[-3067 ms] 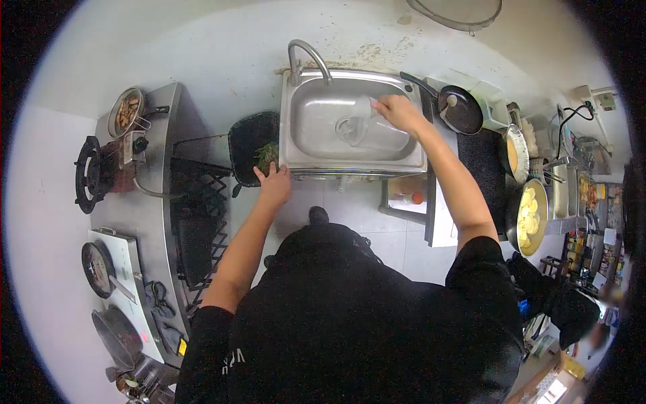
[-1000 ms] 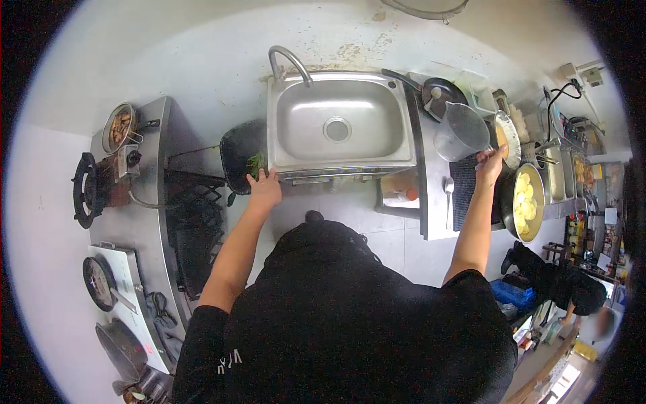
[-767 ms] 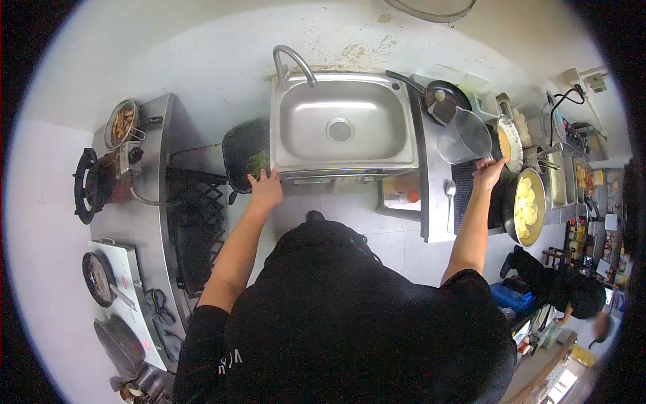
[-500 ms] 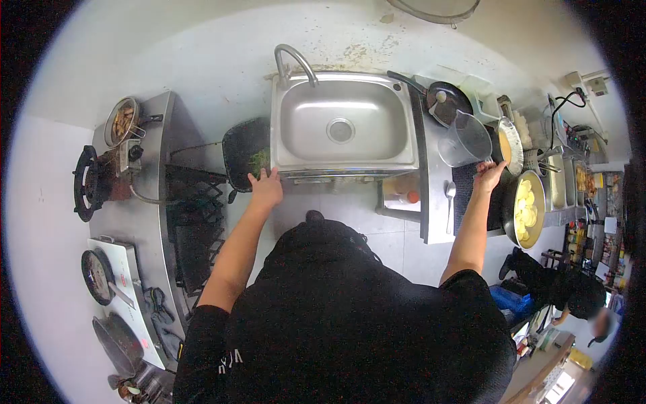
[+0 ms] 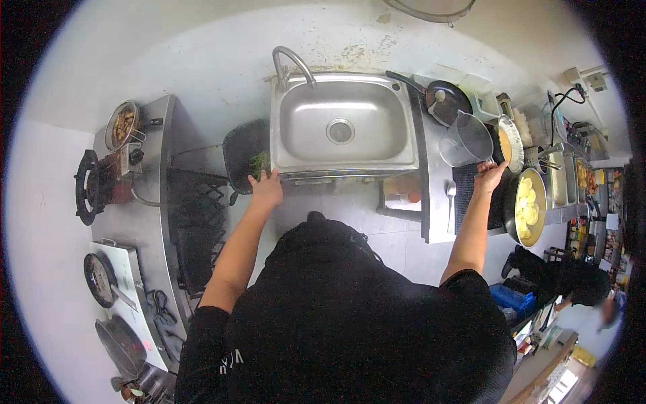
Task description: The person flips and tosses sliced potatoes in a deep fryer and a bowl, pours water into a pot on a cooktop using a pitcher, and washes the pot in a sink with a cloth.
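My left hand (image 5: 267,191) rests with fingers spread at the front left corner of the steel sink (image 5: 286,165). Beside its fingertips, green herbs (image 5: 259,160) lie in a black container (image 5: 237,156). My right hand (image 5: 489,178) is at the handle side of a clear plastic jug (image 5: 464,143), and its fingers appear closed round the handle, which they mostly hide. The jug stands on the counter right of the sink. Close to that hand are a white fluted dish (image 5: 513,138) with something orange by it, and a bowl (image 5: 536,232) of yellow slices.
A curved tap (image 5: 296,59) rises behind the sink. A frying pan (image 5: 449,101) and a spoon (image 5: 451,202) lie on the right counter. On the left are a gas burner (image 5: 86,187), a strainer pan (image 5: 123,124) and another pan (image 5: 101,279). Another person (image 5: 585,286) stands far right.
Both hands hold nearly the same places. The other person at the far right has shifted a little, and the view has moved very slightly.
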A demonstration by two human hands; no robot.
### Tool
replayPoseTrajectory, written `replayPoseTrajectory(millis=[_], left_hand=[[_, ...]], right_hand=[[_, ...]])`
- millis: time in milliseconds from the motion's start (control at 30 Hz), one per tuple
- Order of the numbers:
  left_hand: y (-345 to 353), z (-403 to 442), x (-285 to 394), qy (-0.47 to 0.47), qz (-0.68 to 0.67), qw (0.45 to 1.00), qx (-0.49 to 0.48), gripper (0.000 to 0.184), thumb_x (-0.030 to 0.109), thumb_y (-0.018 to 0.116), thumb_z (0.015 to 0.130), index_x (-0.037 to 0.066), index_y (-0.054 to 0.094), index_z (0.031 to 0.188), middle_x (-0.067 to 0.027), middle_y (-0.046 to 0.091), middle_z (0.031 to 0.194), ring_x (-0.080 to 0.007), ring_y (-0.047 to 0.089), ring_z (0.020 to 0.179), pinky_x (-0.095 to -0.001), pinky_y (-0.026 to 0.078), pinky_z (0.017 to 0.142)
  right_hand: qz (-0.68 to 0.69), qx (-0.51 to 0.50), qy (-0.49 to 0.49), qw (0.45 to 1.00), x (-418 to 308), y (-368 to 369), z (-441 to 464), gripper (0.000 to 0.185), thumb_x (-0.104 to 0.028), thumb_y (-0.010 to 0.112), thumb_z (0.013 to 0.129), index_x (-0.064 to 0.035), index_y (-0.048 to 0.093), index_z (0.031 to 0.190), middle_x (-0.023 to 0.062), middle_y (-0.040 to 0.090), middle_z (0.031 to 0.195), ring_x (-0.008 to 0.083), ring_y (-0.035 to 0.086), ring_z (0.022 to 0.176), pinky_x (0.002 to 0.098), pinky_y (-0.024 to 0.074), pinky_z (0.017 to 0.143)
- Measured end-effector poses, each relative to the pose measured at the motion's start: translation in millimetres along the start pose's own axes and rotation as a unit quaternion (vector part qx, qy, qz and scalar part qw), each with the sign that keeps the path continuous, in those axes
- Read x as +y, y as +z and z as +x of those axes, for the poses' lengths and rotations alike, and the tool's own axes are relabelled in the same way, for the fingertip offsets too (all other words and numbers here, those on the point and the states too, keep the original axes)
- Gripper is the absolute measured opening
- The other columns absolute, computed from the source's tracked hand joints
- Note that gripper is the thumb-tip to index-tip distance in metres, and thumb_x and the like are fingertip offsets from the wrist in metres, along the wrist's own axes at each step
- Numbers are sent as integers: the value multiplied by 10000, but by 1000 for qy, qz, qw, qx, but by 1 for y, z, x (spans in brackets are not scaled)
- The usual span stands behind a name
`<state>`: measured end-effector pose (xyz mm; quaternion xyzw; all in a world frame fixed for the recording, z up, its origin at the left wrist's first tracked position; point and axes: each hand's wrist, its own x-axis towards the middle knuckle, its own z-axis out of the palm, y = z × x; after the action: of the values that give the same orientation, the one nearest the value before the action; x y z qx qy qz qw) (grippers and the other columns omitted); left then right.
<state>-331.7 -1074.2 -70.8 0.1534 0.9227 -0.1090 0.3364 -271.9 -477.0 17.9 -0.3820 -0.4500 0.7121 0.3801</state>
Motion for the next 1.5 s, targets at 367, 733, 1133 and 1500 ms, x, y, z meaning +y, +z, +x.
replayPoseTrajectory(millis=[367, 733, 1133, 1500], left_hand=[[4, 2, -2, 7, 14, 1000, 5, 558, 325, 501, 917, 95, 376, 1409, -26, 186, 1550, -346, 218, 1398, -696, 178, 1038], [6, 3, -3, 10, 9, 1000, 18, 543, 324, 490, 921, 94, 391, 1403, -27, 195, 1548, -350, 229, 1393, -701, 182, 1032], [5, 2, -4, 12, 6, 1000, 6, 536, 315, 479, 924, 87, 392, 1401, -24, 196, 1548, -343, 227, 1395, -694, 182, 1037], [-1, -4, -2, 10, -8, 1000, 9, 480, 180, 349, 930, 67, 418, 1391, 2, 190, 1551, -334, 215, 1403, -672, 154, 1061]], right_hand=[[1, -39, -25, 999, 11, -17, 16, 596, -585, 370, 947, -96, 421, 610, 59, 419, 534, 194, 407, 486, 317, 378, 498], [-6, -10, -24, 1000, 1, -2, -4, 591, -571, 329, 965, -100, 359, 609, 40, 353, 518, 176, 339, 473, 297, 325, 469], [-10, -24, -22, 999, 0, 2, -4, 596, -566, 314, 971, -108, 361, 592, 36, 362, 526, 174, 345, 485, 299, 334, 480], [-47, -32, -20, 998, 0, -3, 0, 583, -586, 368, 948, -101, 407, 627, 41, 416, 569, 190, 398, 506, 304, 336, 493]])
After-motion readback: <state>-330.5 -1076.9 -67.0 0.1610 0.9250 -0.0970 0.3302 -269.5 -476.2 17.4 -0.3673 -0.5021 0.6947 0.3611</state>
